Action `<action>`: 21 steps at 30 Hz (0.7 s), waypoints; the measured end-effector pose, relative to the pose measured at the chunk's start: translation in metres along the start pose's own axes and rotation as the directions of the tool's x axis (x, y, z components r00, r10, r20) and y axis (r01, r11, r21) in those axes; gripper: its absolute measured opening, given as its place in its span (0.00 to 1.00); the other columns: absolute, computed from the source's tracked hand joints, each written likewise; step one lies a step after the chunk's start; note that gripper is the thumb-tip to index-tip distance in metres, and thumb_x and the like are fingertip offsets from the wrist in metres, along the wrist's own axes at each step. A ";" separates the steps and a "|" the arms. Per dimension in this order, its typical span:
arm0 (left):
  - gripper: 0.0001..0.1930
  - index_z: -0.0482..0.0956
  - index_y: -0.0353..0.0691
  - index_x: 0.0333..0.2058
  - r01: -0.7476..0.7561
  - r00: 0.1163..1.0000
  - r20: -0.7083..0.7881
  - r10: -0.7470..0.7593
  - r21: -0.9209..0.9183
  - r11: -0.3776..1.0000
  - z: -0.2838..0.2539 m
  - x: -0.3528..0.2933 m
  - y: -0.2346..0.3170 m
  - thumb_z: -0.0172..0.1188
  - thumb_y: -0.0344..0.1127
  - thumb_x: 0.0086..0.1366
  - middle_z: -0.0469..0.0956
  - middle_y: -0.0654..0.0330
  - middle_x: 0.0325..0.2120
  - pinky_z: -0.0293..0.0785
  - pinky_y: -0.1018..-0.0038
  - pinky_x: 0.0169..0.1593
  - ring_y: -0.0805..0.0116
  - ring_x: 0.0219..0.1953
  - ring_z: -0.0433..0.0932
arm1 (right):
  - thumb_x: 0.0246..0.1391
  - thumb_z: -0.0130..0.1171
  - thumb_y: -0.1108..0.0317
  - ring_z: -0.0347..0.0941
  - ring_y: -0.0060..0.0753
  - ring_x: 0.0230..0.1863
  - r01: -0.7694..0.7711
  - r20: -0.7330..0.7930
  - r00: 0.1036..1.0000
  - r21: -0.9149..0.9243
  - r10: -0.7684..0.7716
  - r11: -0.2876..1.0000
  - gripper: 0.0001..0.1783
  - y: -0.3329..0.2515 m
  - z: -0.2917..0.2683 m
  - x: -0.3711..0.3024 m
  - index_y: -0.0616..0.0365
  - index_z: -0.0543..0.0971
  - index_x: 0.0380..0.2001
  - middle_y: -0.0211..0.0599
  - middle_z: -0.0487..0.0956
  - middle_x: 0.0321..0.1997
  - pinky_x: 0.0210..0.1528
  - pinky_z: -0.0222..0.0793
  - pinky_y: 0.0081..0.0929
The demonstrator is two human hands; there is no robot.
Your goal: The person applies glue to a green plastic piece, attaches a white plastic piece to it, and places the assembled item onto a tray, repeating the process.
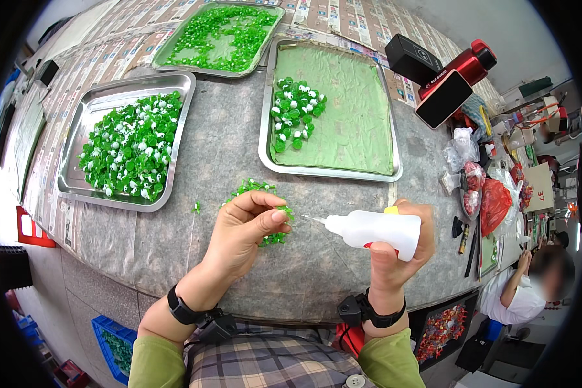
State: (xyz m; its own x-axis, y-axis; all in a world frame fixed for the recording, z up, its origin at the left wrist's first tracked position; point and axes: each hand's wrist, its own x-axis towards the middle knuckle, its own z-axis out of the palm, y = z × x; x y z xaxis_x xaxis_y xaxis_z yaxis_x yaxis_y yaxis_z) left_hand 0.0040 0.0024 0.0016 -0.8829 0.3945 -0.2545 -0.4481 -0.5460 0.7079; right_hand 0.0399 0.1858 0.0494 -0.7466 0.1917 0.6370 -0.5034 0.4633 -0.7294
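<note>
Between the thumb and fingers of my left hand is a small green plastic piece. My right hand grips a white squeeze bottle, tipped on its side. Its thin nozzle points left, close to the green piece; whether they touch I cannot tell. Below and behind my left hand lies a pile of small green pieces, partly hidden by the hand. A single green piece rests off to its left. Ahead, a green-lined metal tray holds a cluster of green and white beads.
A metal tray at the left is heaped with green and white pieces. Another tray of green pieces stands behind. At the right are a phone, a red flask, a black box and plastic bags. A co-worker sits far right.
</note>
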 end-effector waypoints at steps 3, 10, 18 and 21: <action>0.06 0.72 0.36 0.30 -0.025 0.999 -0.023 0.025 -0.001 1.000 0.000 0.000 0.000 0.55 0.28 0.52 0.73 0.62 0.24 0.71 0.80 0.33 0.76 0.27 0.72 | 0.28 0.67 0.54 0.62 0.25 0.17 0.015 0.013 1.000 -0.020 -0.014 1.000 0.25 0.002 0.001 -0.001 0.60 0.69 0.24 0.32 0.68 0.19 0.20 0.56 0.20; 0.06 0.72 0.36 0.31 -0.033 0.999 -0.016 0.033 -0.013 0.999 -0.001 0.000 0.001 0.55 0.27 0.52 0.73 0.62 0.25 0.71 0.79 0.34 0.76 0.28 0.72 | 0.26 0.68 0.55 0.62 0.26 0.17 -0.061 0.013 0.998 0.015 0.061 0.998 0.25 0.002 0.004 -0.003 0.59 0.69 0.24 0.33 0.69 0.18 0.19 0.56 0.20; 0.07 0.71 0.36 0.31 -0.032 0.999 -0.038 0.031 -0.034 0.999 0.001 0.001 0.001 0.55 0.27 0.52 0.73 0.62 0.25 0.72 0.79 0.34 0.75 0.28 0.72 | 0.41 0.57 0.57 0.68 0.23 0.31 -0.334 -0.169 0.918 0.161 0.360 0.929 0.24 0.002 -0.034 0.013 0.63 0.63 0.34 0.35 0.69 0.29 0.30 0.64 0.18; 0.06 0.71 0.36 0.31 -0.028 0.998 -0.053 0.025 -0.048 0.998 0.000 0.000 0.001 0.55 0.26 0.52 0.73 0.62 0.24 0.72 0.78 0.33 0.75 0.27 0.72 | 0.42 0.56 0.69 0.67 0.23 0.36 -0.435 -0.118 0.878 0.206 0.463 0.876 0.19 0.026 -0.057 0.022 0.64 0.63 0.36 0.35 0.70 0.33 0.38 0.64 0.19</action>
State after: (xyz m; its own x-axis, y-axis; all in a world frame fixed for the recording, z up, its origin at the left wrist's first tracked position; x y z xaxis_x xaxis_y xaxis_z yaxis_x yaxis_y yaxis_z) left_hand 0.0036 0.0018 0.0027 -0.9003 0.3406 -0.2711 -0.4294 -0.5916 0.6824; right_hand 0.0351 0.2508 0.0590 -0.8379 0.4848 0.2507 -0.2062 0.1442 -0.9678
